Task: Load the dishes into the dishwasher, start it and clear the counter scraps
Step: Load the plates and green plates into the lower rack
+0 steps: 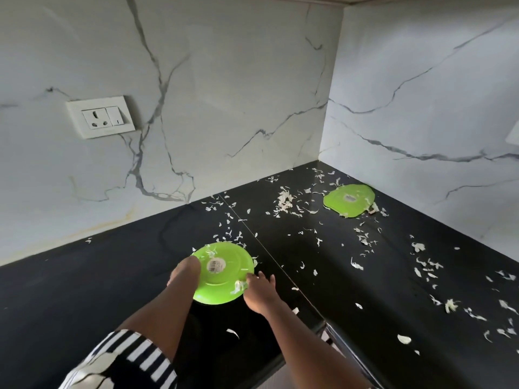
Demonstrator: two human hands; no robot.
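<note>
A bright green plate [224, 279] with a white barcode sticker at its centre is held over the black counter [84, 290]. My left hand [184, 272] grips its left rim. My right hand [259, 290] touches its right rim, fingers pinching pale scraps there. A second green plate [349, 200] lies flat in the far corner by the right wall. White vegetable scraps [283, 202] lie scattered across the counter, densest toward the right side.
Marble-patterned walls meet in a corner behind the counter. A white socket and switch plate [101, 117] is on the left wall. The counter's front edge [345, 346] runs diagonally at the lower right. No dishwasher is in view.
</note>
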